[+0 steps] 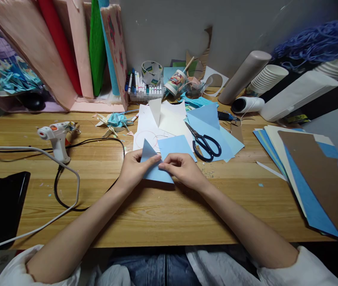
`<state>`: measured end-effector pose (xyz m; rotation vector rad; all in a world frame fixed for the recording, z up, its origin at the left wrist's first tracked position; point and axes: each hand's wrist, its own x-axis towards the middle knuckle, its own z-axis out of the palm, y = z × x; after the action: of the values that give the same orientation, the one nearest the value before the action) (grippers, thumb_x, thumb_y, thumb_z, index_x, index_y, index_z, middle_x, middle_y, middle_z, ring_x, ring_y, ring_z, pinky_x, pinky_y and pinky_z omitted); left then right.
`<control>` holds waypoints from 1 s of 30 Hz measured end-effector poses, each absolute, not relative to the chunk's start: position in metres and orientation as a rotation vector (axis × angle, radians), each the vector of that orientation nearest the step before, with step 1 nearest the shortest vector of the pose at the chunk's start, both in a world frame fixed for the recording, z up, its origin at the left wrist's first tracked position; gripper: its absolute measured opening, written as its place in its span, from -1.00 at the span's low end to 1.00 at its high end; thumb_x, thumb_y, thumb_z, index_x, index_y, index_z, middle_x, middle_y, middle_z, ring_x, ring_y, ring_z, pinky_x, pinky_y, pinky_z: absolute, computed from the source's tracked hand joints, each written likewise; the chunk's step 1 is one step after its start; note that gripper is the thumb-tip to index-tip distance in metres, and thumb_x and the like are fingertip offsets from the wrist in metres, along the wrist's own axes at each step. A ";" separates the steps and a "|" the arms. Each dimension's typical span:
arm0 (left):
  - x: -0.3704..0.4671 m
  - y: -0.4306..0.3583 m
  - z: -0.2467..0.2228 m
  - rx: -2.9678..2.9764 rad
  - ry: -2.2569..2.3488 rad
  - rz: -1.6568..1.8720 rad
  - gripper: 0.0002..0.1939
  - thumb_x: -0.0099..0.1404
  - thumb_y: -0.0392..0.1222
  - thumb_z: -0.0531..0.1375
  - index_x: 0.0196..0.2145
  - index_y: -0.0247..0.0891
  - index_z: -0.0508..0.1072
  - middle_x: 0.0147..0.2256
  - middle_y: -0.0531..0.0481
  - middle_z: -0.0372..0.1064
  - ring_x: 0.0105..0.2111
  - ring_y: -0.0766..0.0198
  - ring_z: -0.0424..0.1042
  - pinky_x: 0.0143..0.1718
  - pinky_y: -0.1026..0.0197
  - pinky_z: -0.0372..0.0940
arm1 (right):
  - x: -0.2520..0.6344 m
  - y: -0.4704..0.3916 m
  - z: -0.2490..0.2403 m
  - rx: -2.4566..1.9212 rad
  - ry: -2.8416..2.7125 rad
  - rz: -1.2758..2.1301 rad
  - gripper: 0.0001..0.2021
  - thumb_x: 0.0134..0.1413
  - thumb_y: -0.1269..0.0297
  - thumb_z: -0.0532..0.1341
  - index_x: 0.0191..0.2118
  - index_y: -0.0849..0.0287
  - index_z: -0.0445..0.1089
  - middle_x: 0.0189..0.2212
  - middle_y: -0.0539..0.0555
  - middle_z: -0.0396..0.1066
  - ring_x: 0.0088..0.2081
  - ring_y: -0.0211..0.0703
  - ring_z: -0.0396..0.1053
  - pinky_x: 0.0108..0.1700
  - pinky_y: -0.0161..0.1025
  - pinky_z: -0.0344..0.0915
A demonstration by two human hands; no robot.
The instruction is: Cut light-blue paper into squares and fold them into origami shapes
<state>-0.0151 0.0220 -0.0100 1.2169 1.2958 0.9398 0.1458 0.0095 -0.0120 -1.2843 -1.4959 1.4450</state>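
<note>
A folded piece of light blue paper [158, 174] is between my two hands, with one pointed flap standing up. My left hand [135, 167] grips its left side, thumb across the front. My right hand [183, 170] pinches the paper's right edge between thumb and fingers. Just behind my right hand lies a flat blue square [176, 146]. Black-handled scissors [204, 143] rest partly open on more blue sheets [225, 139] to the right. White sheets [145, 123] with drawn circles lie behind my hands.
At the left are a white glue gun [57, 139] with a black cord, a white cable [78, 178] and a black tablet-like object [3, 206]. Paper scraps [117, 121] and a marker box [146, 89] are at the back. Stacked coloured sheets [312, 178] lie at the right.
</note>
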 end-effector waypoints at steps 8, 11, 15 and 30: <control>-0.024 0.031 -0.005 0.919 1.279 1.120 -0.68 -0.12 -0.04 0.35 -0.50 -0.36 0.45 -0.54 0.07 0.37 -0.56 0.39 0.26 -0.51 0.35 0.15 | 0.151 0.013 -0.008 -1.271 -1.375 1.568 -0.83 -0.06 0.22 0.23 -0.50 0.23 0.37 -0.54 0.07 0.47 -0.47 -0.23 0.44 -0.37 -0.27 0.36; -0.025 0.032 -0.007 0.895 1.275 1.134 -0.68 -0.13 -0.06 0.35 -0.50 -0.36 0.45 -0.52 0.05 0.38 -0.55 0.40 0.26 -0.50 0.35 0.15 | 0.156 0.016 -0.006 -1.268 -1.378 1.512 -0.85 -0.07 0.26 0.24 -0.51 0.23 0.38 -0.55 0.05 0.46 -0.46 -0.24 0.44 -0.34 -0.27 0.37; -0.026 0.033 -0.008 0.946 1.301 1.147 -0.71 -0.12 -0.08 0.35 -0.53 -0.37 0.45 -0.56 0.06 0.35 -0.55 0.41 0.25 -0.49 0.36 0.15 | 0.166 0.023 -0.004 -1.272 -1.365 1.400 -0.88 -0.09 0.28 0.25 -0.50 0.23 0.39 -0.56 0.02 0.43 -0.48 -0.25 0.43 -0.36 -0.28 0.37; -0.023 0.027 -0.002 1.484 1.345 0.999 -0.80 0.00 -0.10 0.27 -0.46 -0.31 0.55 -0.46 -0.04 0.50 -0.45 0.25 0.40 -0.43 0.31 0.22 | 0.172 0.024 -0.004 -1.277 -1.833 0.794 -0.90 0.00 0.29 0.20 -0.42 0.14 0.46 -0.44 0.03 0.47 -0.35 -0.18 0.35 -0.26 -0.22 0.24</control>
<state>-0.0226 0.0266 -0.0022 1.4837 1.3449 0.9986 0.1719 0.0237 -0.0036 -1.2775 -1.8333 0.7940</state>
